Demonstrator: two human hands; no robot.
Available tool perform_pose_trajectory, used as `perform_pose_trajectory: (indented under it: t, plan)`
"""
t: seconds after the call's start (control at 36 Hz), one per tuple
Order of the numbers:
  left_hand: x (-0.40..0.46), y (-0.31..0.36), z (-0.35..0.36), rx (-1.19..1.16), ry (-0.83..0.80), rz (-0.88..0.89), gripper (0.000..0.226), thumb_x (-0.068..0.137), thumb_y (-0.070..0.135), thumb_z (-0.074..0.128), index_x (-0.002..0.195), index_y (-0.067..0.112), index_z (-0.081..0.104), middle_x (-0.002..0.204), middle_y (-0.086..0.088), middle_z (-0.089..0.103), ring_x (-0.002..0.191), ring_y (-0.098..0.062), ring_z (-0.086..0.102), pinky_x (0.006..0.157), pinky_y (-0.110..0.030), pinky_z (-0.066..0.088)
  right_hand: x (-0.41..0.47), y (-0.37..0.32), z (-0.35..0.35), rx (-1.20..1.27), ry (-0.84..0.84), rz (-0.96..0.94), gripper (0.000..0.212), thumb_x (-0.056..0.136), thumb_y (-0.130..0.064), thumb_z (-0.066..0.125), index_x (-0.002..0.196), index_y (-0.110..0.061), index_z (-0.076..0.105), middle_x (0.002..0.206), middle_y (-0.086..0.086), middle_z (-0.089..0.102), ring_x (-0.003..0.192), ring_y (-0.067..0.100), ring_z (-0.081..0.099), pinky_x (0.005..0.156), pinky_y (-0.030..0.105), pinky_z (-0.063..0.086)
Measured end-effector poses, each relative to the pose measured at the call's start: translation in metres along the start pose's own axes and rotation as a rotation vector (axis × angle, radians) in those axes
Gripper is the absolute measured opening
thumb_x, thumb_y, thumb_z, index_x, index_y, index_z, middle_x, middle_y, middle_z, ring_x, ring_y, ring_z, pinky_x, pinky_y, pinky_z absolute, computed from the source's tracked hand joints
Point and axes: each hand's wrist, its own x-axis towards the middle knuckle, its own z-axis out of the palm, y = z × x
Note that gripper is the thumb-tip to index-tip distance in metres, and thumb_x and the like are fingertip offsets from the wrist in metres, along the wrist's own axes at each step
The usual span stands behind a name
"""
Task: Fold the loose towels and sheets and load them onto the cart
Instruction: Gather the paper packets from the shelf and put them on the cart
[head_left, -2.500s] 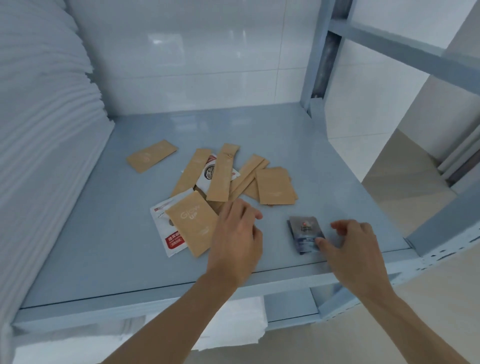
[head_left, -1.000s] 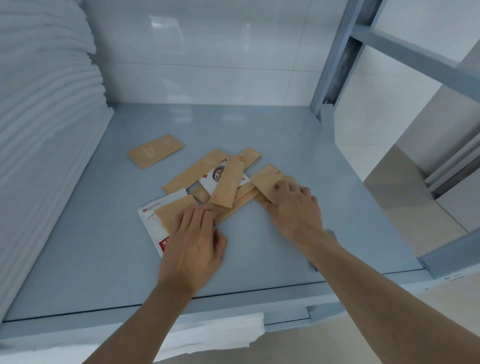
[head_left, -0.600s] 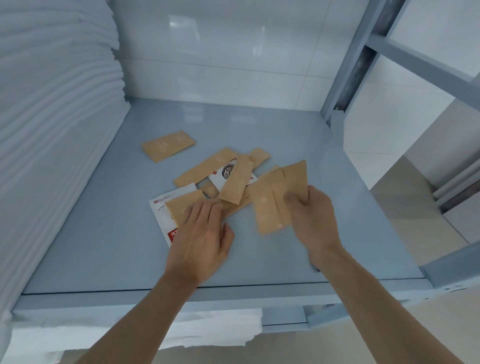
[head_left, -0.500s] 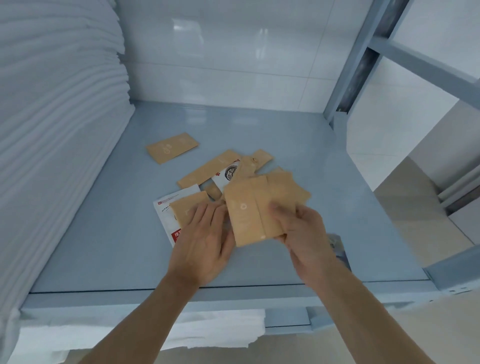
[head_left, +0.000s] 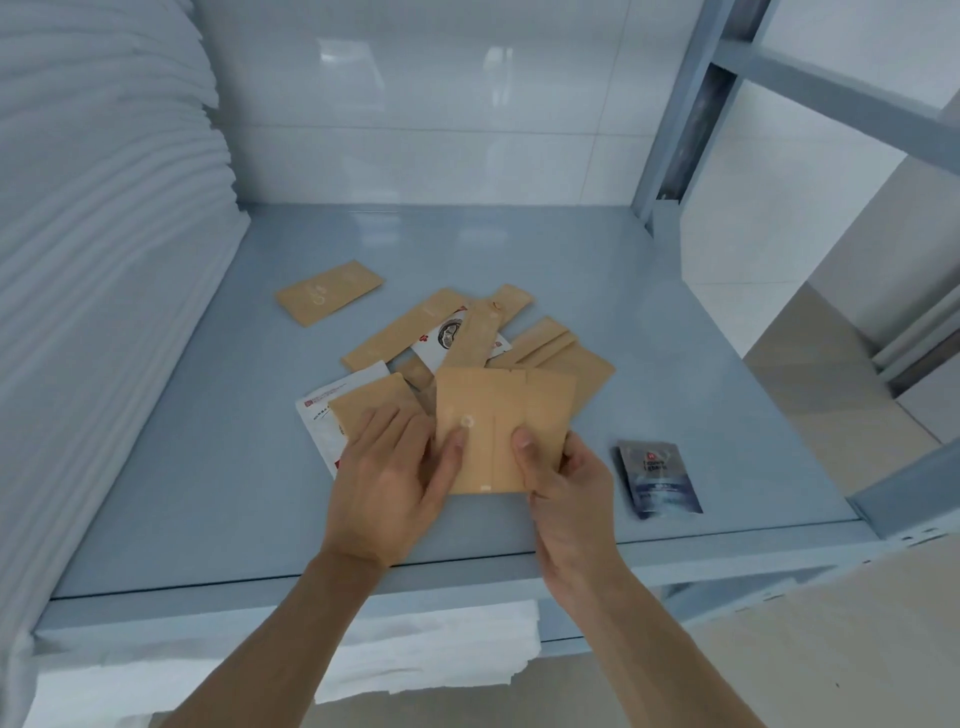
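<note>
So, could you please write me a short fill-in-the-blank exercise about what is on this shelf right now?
1. The right hand grips a fan of ____ coloured paper packets.
2. The dark blue sachet lies on the shelf to the ____ of the right hand.
3. The stack of folded white linen stands at the ____ side of the shelf.
4. The left hand touches the held packets with its ____.

Missing words: brown; right; left; thumb
</note>
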Motion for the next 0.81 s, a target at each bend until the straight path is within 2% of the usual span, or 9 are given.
perform_pose_trajectory:
  t: [0.08,0.14,0.25,0.39,0.44,0.53,0.61,0.69,0.81]
  plan:
    - [-0.001,0.001,0.002,0.036,0.037,0.001,0.038,0.1,0.02,0.051,0.064,0.006,0.05,0.061,-0.007,0.046,0.061,-0.026,0.042,0.062,-0.037,0.039,-0.002,0.001,-0.002,0.115,0.033,-0.024,0.028,0.088,-0.025,0.068,0.089,0.002,0.068,0.094,0.021,0.068,0.092,0.027,0.06,0.091,0.048,0.047]
    - [-0.002,0.0,0.002,0.023,0.053,-0.042,0.034,0.099,0.018,0.048,0.067,0.006,0.05,0.064,-0.008,0.047,0.063,-0.026,0.042,0.061,-0.036,0.037,-0.005,0.004,0.0,0.112,0.085,-0.078,0.023,0.088,-0.027,0.068,0.085,-0.004,0.073,0.093,0.016,0.069,0.09,0.022,0.059,0.089,0.043,0.046]
    - [-0.004,0.0,0.0,0.003,0.013,-0.152,0.034,0.1,0.02,0.042,0.076,0.001,0.056,0.07,-0.011,0.055,0.067,-0.031,0.051,0.061,-0.039,0.04,-0.01,0.007,0.006,0.057,0.164,-0.198,0.019,0.083,-0.03,0.071,0.077,-0.013,0.076,0.085,0.006,0.059,0.081,0.01,0.057,0.076,0.021,0.046]
    - [-0.001,0.004,-0.005,-0.036,-0.011,-0.245,0.033,0.1,0.02,0.042,0.096,-0.005,0.063,0.073,-0.016,0.062,0.064,-0.036,0.058,0.059,-0.031,0.038,-0.012,0.009,0.004,0.132,0.157,-0.212,0.025,0.088,-0.026,0.068,0.067,-0.012,0.07,0.057,0.0,0.039,0.047,0.01,0.032,0.044,0.02,0.031]
    - [-0.001,0.005,-0.007,-0.057,-0.011,-0.263,0.037,0.099,0.024,0.041,0.103,-0.005,0.063,0.072,-0.015,0.064,0.06,-0.037,0.059,0.058,-0.029,0.037,-0.014,0.012,0.006,0.041,0.166,-0.254,0.016,0.091,-0.02,0.067,0.084,-0.011,0.078,0.065,0.003,0.055,0.04,0.013,0.041,0.039,0.021,0.033]
    - [-0.002,0.007,-0.008,-0.086,-0.009,-0.233,0.042,0.098,0.028,0.036,0.106,-0.003,0.063,0.072,-0.014,0.064,0.058,-0.038,0.059,0.055,-0.027,0.036,-0.018,0.013,0.012,-0.141,0.119,-0.403,0.021,0.092,-0.002,0.065,0.108,-0.009,0.076,0.103,0.007,0.065,0.069,0.015,0.063,0.06,0.023,0.052]
    - [-0.003,0.006,-0.009,-0.119,-0.008,-0.209,0.042,0.097,0.028,0.036,0.111,-0.001,0.062,0.071,-0.009,0.066,0.058,-0.031,0.059,0.054,-0.023,0.033,-0.02,0.019,0.014,-0.492,-0.014,-0.588,0.039,0.088,0.014,0.061,0.119,-0.008,0.07,0.118,0.008,0.06,0.105,0.017,0.058,0.092,0.018,0.047]
    - [-0.004,0.004,-0.008,-0.147,0.008,-0.236,0.045,0.097,0.03,0.033,0.113,-0.002,0.06,0.068,-0.01,0.066,0.055,-0.035,0.059,0.049,-0.023,0.03,-0.02,0.023,0.014,-0.699,-0.079,-0.676,0.055,0.08,0.02,0.053,0.127,-0.006,0.065,0.126,0.007,0.057,0.116,0.022,0.049,0.095,0.011,0.04]
    - [-0.004,0.005,-0.008,-0.149,0.046,-0.289,0.044,0.1,0.031,0.031,0.111,0.001,0.06,0.068,-0.003,0.062,0.054,-0.027,0.054,0.051,-0.023,0.029,-0.019,0.02,0.012,-0.685,-0.09,-0.654,0.045,0.089,0.002,0.048,0.131,-0.005,0.062,0.136,0.004,0.055,0.123,0.021,0.045,0.104,0.018,0.039]
